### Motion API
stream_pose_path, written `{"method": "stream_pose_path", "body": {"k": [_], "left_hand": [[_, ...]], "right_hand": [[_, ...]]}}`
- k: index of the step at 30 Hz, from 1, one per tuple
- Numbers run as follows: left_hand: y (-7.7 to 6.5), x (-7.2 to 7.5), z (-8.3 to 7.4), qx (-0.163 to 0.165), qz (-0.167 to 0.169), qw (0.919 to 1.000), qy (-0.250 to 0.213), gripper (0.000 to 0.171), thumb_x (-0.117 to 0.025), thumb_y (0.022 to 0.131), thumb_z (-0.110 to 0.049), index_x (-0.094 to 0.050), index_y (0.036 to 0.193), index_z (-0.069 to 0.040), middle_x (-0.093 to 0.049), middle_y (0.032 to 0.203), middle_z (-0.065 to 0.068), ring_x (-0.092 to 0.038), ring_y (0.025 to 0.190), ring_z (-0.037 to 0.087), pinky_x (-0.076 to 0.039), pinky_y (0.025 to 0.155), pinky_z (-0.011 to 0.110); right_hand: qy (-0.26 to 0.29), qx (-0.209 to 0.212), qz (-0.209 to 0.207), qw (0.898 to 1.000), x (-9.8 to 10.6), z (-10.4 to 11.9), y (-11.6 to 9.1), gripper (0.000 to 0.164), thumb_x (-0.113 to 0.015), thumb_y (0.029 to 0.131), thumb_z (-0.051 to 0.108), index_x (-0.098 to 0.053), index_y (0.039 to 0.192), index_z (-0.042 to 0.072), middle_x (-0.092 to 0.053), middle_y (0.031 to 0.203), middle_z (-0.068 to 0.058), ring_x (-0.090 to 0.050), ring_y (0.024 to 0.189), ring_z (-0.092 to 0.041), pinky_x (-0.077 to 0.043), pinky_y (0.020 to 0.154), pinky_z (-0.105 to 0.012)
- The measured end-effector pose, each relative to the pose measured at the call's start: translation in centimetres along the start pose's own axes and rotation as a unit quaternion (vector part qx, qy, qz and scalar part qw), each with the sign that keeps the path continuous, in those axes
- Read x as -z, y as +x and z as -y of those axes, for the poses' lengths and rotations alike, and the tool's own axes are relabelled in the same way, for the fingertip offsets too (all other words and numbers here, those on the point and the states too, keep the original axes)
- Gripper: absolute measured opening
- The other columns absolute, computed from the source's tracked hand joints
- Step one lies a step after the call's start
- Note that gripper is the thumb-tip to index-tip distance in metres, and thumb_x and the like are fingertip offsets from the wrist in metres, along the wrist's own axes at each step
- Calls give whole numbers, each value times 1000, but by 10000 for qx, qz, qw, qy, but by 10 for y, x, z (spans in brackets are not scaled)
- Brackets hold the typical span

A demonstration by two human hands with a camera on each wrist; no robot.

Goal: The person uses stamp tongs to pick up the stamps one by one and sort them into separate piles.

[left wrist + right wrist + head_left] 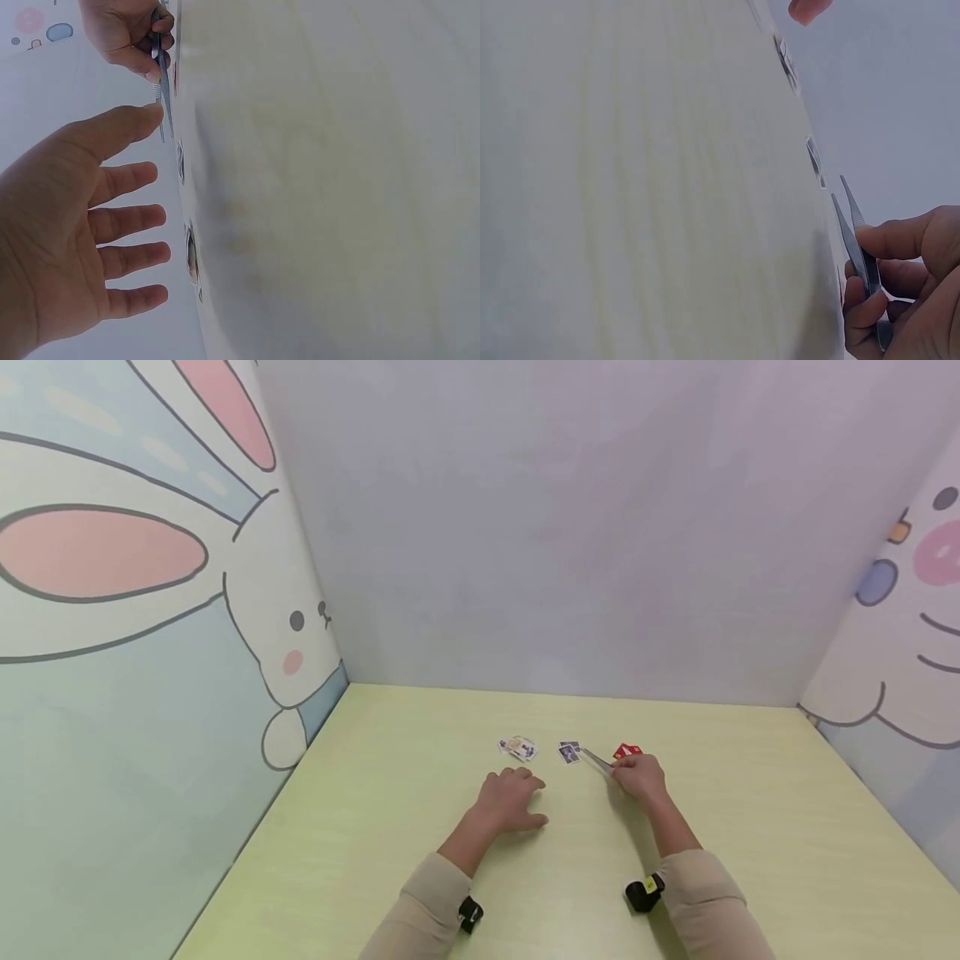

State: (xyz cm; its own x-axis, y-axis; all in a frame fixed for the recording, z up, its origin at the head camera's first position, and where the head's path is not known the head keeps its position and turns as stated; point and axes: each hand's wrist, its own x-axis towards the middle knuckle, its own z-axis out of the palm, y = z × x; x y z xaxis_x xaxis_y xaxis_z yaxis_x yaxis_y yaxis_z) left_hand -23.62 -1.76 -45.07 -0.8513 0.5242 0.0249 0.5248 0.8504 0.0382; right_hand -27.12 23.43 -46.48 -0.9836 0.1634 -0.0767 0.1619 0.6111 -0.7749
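My right hand grips a pair of metal tweezers, its two tips parted with nothing between them. In the head view the tips point at two small dark picture cards in the middle. A pile of light-coloured picture cards lies to their left. Red cards lie just beyond my right hand and are partly hidden by it. My left hand is held near the light pile with its fingers spread and holds nothing; the left wrist view shows its palm and separated fingers.
The cards lie on a pale yellow table. A plain grey-white back wall stands behind it, with cartoon-printed side panels at left and right. A small black camera is worn on each wrist.
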Motion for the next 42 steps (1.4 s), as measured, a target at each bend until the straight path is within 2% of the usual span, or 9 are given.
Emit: {"method": "stream_pose_path", "body": {"k": [5, 11, 15, 21, 28, 34, 42], "left_hand": [[-8, 2, 0, 39, 34, 10000, 24, 53, -65, 78, -54, -61, 122, -24, -55, 121, -3, -53, 103, 20, -44, 72, 35], [-20, 3, 3, 55, -238, 9997, -57, 50, -66, 79, -51, -62, 119, -22, -56, 119, -1, -53, 103, 21, -44, 74, 36], [-25, 4, 5, 70, -323, 9994, -125, 50, -66, 79, -50, -62, 119, -22, -56, 119, 0, -52, 106, 21, -44, 76, 37], [-33, 2, 7, 204, -400, 9986, -278, 50, -65, 79, -51, -62, 120, -22, -55, 122, 0, -52, 109, 21, -45, 78, 39], [-42, 4, 10, 236, -651, 9965, -463, 50, -67, 78, -49, -63, 119, -20, -56, 120, 2, -52, 109, 22, -45, 79, 40], [-50, 5, 10, 167, -832, 9942, -665, 47, -68, 79, -46, -64, 117, -18, -57, 120, 4, -52, 110, 23, -45, 80, 41], [-60, 9, 18, 429, -983, 9905, -859, 47, -68, 80, -43, -63, 118, -17, -56, 122, 7, -51, 112, 25, -45, 82, 43]], "right_hand": [[85, -69, 47, 9999, 2, -3, -9, 21, -64, 81, 9, -67, 92, -9, -60, 92, -20, -50, 80, -29, -39, 60, -31], [140, -72, 89, 9998, 2, -6, -24, 21, -63, 82, 9, -67, 92, -9, -61, 87, -16, -51, 78, -27, -40, 59, -30], [321, -88, 47, 9994, 5, -4, -33, 21, -62, 82, 7, -66, 94, -10, -61, 85, -14, -50, 75, -25, -41, 57, -29], [738, -374, 35, 9966, 7, -3, -48, 21, -62, 84, 5, -65, 99, -9, -60, 80, -9, -50, 69, -20, -41, 56, -29], [866, -358, -268, 9952, 5, -1, -61, 26, -63, 84, 8, -65, 104, -9, -63, 89, -15, -51, 83, -28, -40, 64, -30], [996, -460, -409, 9931, 1, -3, -75, 24, -63, 84, 6, -66, 103, -9, -62, 93, -16, -49, 84, -28, -40, 65, -31], [1060, -408, -451, 9925, -7, -4, -83, 26, -64, 85, 7, -65, 105, -9, -62, 92, -15, -48, 86, -28, -41, 64, -30]]}}
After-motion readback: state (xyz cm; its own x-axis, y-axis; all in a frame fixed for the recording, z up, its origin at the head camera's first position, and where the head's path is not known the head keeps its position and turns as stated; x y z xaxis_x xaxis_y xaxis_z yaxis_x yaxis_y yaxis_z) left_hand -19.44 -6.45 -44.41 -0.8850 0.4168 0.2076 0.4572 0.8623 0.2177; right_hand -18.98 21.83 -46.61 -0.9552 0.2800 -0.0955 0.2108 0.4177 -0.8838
